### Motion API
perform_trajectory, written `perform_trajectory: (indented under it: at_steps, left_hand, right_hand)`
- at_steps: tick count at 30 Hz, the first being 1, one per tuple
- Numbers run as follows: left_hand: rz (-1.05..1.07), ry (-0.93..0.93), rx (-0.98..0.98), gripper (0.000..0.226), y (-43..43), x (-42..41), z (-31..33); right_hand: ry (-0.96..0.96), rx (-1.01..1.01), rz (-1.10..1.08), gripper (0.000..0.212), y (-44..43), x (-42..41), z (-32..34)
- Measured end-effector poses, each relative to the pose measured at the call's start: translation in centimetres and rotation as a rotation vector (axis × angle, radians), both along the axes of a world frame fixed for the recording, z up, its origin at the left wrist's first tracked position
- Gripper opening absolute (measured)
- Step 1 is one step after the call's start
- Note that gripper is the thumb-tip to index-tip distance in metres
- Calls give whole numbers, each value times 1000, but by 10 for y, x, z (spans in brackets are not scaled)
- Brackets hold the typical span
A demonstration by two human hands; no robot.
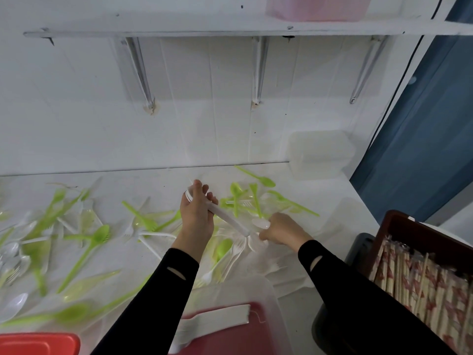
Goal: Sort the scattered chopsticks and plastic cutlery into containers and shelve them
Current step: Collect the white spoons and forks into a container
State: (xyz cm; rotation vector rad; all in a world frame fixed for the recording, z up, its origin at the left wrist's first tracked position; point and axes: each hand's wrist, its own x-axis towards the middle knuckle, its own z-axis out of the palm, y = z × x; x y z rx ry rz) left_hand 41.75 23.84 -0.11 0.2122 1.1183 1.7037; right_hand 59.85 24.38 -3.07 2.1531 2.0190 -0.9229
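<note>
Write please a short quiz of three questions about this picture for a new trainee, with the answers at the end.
1. True or false: the left hand holds a stack of white cutlery.
2. Where are the wrapped chopsticks? A) on the shelf; B) in the brown box at the right; C) scattered over the table.
3. Fill the gap: the right hand pinches a white ____.

Key: 1 true; 2 B; 3 spoon.
</note>
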Motion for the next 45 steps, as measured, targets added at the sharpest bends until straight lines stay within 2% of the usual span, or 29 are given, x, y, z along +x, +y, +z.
perform_trajectory:
  at_steps: [3, 6, 9, 14, 17, 20, 24, 26, 28, 31, 34, 37, 41, 45]
  left_hand:
    - [3, -4, 21, 14, -3, -1, 1]
    - [-12, 31, 74, 15, -6, 0, 4]
    - [-63, 145, 93, 20, -9, 5, 7]
    - [-140, 387, 119, 29, -12, 7, 7]
    - [-171, 515, 144, 28, -14, 9, 7]
    - [-291, 667, 202, 27, -16, 13, 6]
    - [-462, 906, 136, 29, -18, 21, 0]
    - [-476, 861, 135, 22, -19, 23, -1]
    - [-454, 728, 139, 21, -20, 23, 2]
    - [-432, 549, 160, 24, -19, 19, 5]
    - [-436, 463, 188, 24, -19, 16, 6]
    - [-447, 514, 232, 14, -18, 12, 6]
    - [-450, 486, 238, 20, -17, 10, 3]
    - [-487, 415, 245, 22, -20, 14, 4]
  right_hand:
    - [90, 223, -76, 25, -3, 0, 14]
    - [313, 478, -200, 14, -3, 2, 26]
    - [389, 683, -263, 21, -1, 9, 34]
    - [571, 944, -198, 20, 4, 13, 32]
    - [630, 1009, -140, 17, -1, 4, 37]
    - [757, 968, -69, 16, -10, -7, 41]
    - [872, 839, -49, 17, -14, -16, 41]
    - [931, 776, -9, 15, -17, -18, 42]
    - [976, 713, 7, 23, -19, -19, 42]
    - [960, 531, -53, 36, -17, -19, 39]
    - [916, 439, -75, 42, -15, -20, 37]
    - [1007, 404, -67, 36, -16, -23, 38]
    - [1238, 345, -199, 24, -18, -26, 41]
    - [1167, 429, -230, 10, -19, -32, 36]
